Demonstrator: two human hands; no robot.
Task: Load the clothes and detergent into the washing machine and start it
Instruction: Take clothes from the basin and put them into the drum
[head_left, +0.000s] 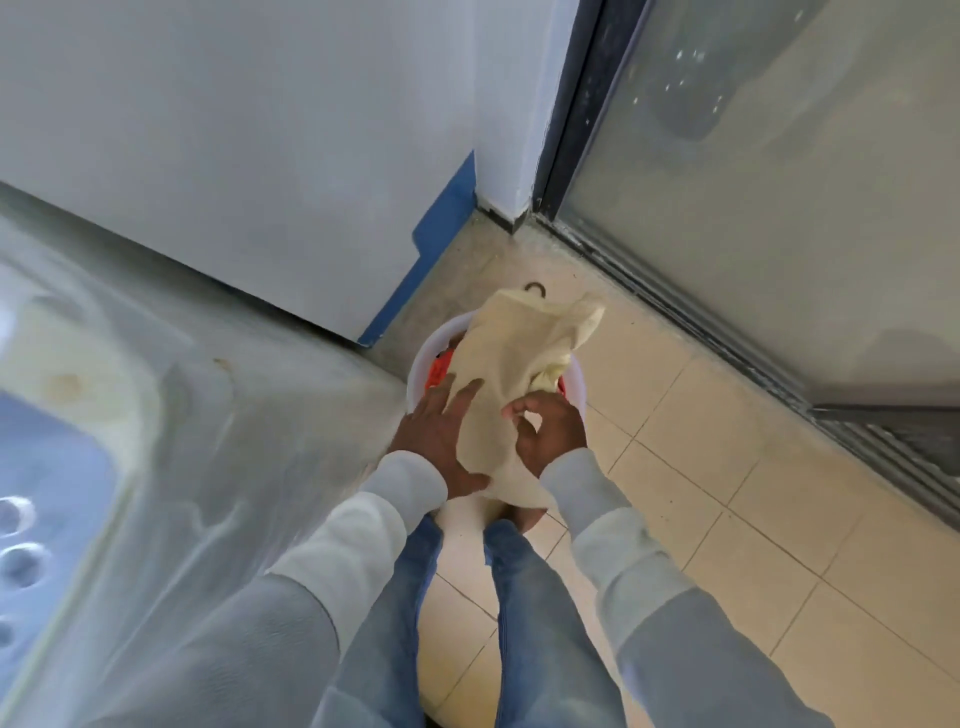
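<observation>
Both hands are down over the white bucket (423, 358) on the tiled floor (753, 499), and the cream cloth (511, 358) is right between them, draped from the bucket's far rim back toward the person. The left hand (439, 439) lies flat on the cloth's left edge, fingers spread and straight, pressing rather than grabbing. The right hand (545, 431) has its fingers curled, pinching a fold near the cloth's near end. Something orange (436, 371) peeks out underneath, so there looks to be more laundry in there. The cloth's long run goes away from the person, near end at the hands, far end hanging over the rim. And the washing machine (156, 415) sits off to the left, wrapped in clear plastic, so the left hand is the nearer one; the lift, I'd say, has to go up and leftward across the body.
</observation>
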